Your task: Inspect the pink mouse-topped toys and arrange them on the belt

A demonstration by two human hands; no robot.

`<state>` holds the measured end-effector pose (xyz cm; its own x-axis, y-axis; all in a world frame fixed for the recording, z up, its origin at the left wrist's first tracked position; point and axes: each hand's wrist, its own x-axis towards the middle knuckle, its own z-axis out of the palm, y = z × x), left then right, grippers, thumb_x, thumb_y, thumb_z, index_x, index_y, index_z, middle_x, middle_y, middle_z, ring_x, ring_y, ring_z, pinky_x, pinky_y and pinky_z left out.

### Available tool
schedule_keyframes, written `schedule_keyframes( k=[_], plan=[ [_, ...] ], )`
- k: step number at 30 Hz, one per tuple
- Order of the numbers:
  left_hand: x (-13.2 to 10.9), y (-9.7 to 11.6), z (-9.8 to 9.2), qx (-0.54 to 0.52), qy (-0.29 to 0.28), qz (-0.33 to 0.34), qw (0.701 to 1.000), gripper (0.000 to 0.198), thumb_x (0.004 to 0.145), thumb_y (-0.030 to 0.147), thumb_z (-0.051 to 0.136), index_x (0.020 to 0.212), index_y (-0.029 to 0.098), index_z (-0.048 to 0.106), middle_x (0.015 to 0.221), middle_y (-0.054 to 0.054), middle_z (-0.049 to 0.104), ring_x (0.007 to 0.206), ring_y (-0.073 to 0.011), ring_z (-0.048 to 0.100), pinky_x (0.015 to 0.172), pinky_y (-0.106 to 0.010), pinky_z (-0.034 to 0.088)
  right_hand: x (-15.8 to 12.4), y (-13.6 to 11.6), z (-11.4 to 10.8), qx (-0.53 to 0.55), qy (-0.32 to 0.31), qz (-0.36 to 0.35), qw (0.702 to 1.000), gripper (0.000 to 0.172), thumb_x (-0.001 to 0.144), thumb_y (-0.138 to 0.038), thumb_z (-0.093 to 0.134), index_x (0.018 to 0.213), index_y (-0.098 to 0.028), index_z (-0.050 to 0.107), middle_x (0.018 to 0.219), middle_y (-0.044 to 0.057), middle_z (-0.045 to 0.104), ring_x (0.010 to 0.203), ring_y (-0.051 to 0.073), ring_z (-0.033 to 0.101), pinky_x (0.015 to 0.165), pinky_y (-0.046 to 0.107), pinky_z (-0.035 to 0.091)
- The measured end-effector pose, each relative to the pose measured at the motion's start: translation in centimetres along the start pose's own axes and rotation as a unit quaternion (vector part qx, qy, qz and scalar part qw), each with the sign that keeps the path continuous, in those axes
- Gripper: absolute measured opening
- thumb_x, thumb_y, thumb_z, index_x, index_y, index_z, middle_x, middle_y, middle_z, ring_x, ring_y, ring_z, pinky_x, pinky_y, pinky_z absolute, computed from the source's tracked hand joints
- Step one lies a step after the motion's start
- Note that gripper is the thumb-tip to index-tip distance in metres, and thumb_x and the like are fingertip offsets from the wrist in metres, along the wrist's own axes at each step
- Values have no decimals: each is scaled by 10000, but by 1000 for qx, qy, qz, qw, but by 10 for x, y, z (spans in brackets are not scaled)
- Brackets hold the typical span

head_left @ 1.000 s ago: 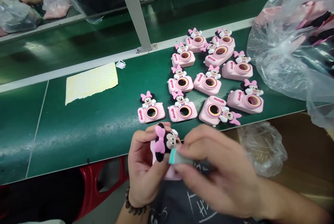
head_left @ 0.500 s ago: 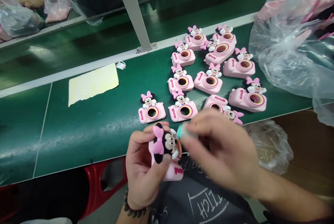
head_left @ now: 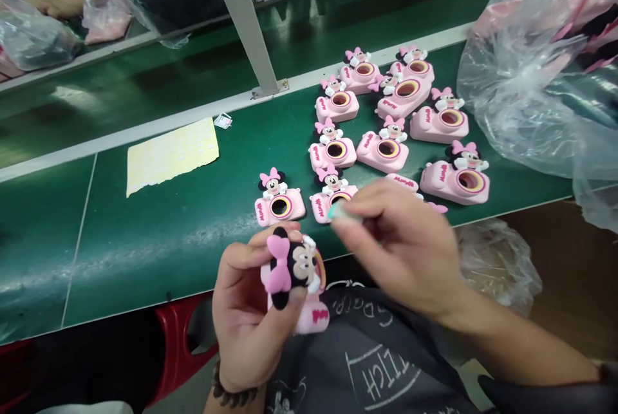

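My left hand [head_left: 246,317] is wrapped round a pink toy camera case [head_left: 309,317], turned on its side above the table's front edge. A mouse figure with a pink bow [head_left: 277,264] sits on its top, facing right. My right hand [head_left: 405,250] pinches a small pale thing with a teal end [head_left: 336,211]; motion blur and the fingers hide its kind. That hand is apart from the case, up and to the right of it. Behind my hands, like cases stand on the table, the nearest being one at left [head_left: 280,207] and another partly covered by the teal-ended thing [head_left: 321,208].
The green table [head_left: 159,240] bears a torn yellow sheet [head_left: 174,153] and a small label [head_left: 223,121]. Clear plastic bags with pink parts [head_left: 512,79] bulge at right. A metal post [head_left: 246,21] rises behind. A co-worker's arm [head_left: 62,5] shows at upper left.
My left hand has shifted a little left with the camera case. My right hand has moved up and slightly left with the teal-ended thing, away from the case.
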<state>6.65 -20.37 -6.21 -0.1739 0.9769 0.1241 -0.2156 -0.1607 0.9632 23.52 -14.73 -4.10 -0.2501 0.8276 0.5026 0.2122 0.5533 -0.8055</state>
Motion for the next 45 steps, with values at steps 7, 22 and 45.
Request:
schedule_keyframes(
  k=[7, 22, 45],
  plan=[
    [6, 3, -6, 27, -2, 16, 1000, 367, 799, 68, 729, 1103, 246, 623, 1187, -46, 670, 1121, -201, 653, 904, -274, 589, 3, 4, 9, 4, 24, -9, 1000, 155, 901, -77, 619, 842, -219, 631, 757, -4, 629, 695, 128, 588, 630, 261, 512],
    [2, -12, 13, -230, 1, -195, 953, 375, 810, 428, 702, 1124, 259, 587, 1187, -106, 672, 1065, -327, 681, 908, -535, 568, -26, 37, 11, 107, 89, 154, 978, 160, 910, -148, 651, 1049, -225, 641, 980, 44, 618, 862, 163, 598, 703, 288, 516],
    [-6, -18, 1, -62, 20, -96, 993, 329, 746, 211, 825, 991, 268, 614, 1146, -39, 672, 1065, -248, 662, 964, -429, 557, -8, -1, 19, -29, -72, 41, 996, 404, 827, -556, 741, 842, -172, 617, 643, -22, 556, 559, 99, 473, 517, 227, 398]
  ],
)
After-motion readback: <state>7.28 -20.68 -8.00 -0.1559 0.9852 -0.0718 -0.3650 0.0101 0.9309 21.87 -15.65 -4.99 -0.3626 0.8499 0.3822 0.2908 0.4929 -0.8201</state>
